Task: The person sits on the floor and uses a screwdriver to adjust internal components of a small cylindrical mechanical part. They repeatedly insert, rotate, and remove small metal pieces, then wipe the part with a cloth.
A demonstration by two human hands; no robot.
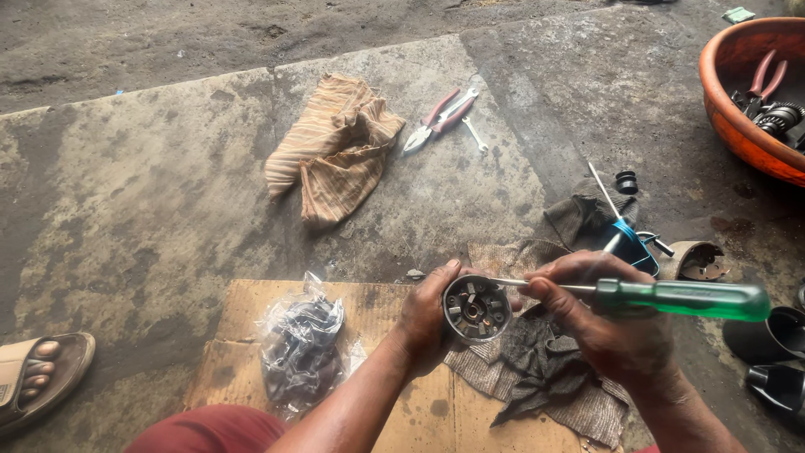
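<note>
**Round metal housing, held over the floor**

We hold a green-handled screwdriver (pixel 671 298) in our right hand (pixel 604 323), fist clamped, tip in the housing (pixel 476 309). Our left hand (pixel 428 323) cups that housing by its rim above the cardboard's (pixel 251 335) right edge. We judge it stiff, compact, greasy: grip the outer rim.

A small round metal part (pixel 475 309) is facing up above the dirty rag (pixel 545 377). A green-handled screwdriver (pixel 662 298) is lying sideways, its tip poking the part's rim.
</note>
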